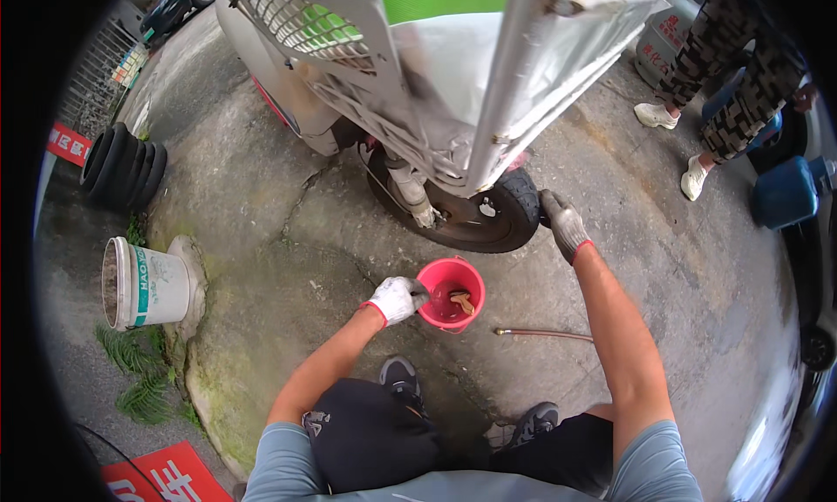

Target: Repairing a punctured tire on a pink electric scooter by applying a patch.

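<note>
My left hand (398,300), in a white work glove with grey fingers, is closed on the left rim of a red bucket (429,317). Water stands in the bucket with a tan-handled brush-like thing (461,303) in it, only partly visible. My right hand (565,223), in a dirtier glove, has its fingers curled against the tread of a black tire (520,207). That tire belongs to a wheel under a white metal-framed vehicle (488,110), and the frame hides its upper part.
A hose (549,333) with a brass end lies right of the bucket. At left are stacked tires (125,166) and a tipped white pail (161,284). A person in patterned trousers (732,92) stands at far right near a gas cylinder (667,40) and a blue container (785,194).
</note>
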Available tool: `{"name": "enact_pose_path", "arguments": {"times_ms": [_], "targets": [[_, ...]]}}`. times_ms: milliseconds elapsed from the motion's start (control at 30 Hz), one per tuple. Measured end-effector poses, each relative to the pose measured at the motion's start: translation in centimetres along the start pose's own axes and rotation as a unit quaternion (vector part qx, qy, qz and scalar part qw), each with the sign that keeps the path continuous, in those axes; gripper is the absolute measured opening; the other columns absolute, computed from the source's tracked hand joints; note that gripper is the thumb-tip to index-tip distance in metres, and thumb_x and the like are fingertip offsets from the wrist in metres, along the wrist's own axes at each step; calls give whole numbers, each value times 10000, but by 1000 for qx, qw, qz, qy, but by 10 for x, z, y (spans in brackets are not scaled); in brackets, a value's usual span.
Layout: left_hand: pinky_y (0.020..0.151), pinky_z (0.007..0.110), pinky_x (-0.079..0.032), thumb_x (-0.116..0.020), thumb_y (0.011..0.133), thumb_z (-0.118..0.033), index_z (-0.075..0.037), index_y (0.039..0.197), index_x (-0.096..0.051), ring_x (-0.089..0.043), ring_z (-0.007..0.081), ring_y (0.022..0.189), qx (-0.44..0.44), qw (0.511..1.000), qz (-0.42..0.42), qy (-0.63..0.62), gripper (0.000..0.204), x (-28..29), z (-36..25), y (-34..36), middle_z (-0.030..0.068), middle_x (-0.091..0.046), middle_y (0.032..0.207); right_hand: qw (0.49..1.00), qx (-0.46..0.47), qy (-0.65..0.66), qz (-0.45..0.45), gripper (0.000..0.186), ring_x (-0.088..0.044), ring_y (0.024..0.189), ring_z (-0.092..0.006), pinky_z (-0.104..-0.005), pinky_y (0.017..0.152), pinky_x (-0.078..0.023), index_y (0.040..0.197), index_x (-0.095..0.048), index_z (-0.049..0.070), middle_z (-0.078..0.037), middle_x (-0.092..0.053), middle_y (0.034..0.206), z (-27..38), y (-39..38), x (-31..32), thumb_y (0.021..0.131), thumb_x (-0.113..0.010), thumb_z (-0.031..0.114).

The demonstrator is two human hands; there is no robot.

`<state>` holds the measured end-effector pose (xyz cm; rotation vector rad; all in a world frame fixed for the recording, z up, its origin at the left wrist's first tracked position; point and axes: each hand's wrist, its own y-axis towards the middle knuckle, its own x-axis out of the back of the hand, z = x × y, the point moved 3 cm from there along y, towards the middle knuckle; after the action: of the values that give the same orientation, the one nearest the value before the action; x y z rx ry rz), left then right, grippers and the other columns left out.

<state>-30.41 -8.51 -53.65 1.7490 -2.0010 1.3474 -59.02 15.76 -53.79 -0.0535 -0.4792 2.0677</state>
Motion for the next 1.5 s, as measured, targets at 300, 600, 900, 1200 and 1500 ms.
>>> {"name": "enact_pose_path", "arguments": {"times_ms": [300,600,900,1200,1500], "targets": [[829,393,-528,-611,891,-331,-75,1118,-687,-683,281,862,-67,989,92,-91,350,-53,-8,-51,169,-696,987,981,-46,20,-189,743,-541,1217,-332,-368,1017,-400,1315,-535,-42,-255,-587,1268,-32,4,-22,947,-411,592],[832,398,-505,-599,903,-292,-37,1133,-661,-672,270,912,-52,979,191,-46,348,-8,-6,-62,174,-693,1015,967,-48,-106,-227,754,-511,1255,-332,-374,1043,-368,1339,-533,11,-210,-567,1323,7,-25,-42,935,-390,631],[938,391,-490,-579,925,-246,2,1351,-462,-613,323,1109,-157,822,-531,-135,506,227,-118,-114,221,-577,1265,962,-60,-146,-225,613,-498,1258,-374,-418,1041,-380,1341,-543,102,-216,-551,1328,-18,-21,-33,990,-283,532],[976,460,-413,-515,954,-298,15,1114,-624,-572,412,1099,-477,551,-617,296,368,358,-323,-176,231,-626,1115,983,68,1,-170,535,-556,1183,-281,-355,1023,-395,1319,-563,63,-173,-588,1299,24,-26,-43,993,-388,450],[769,464,-434,-620,845,-201,-88,864,-632,-549,383,915,-509,473,-670,260,115,372,-313,-138,150,-612,889,965,13,-161,-208,650,-514,1235,-397,-423,1036,-380,1377,-500,79,-237,-531,1347,14,-39,-57,970,-316,552]]}}
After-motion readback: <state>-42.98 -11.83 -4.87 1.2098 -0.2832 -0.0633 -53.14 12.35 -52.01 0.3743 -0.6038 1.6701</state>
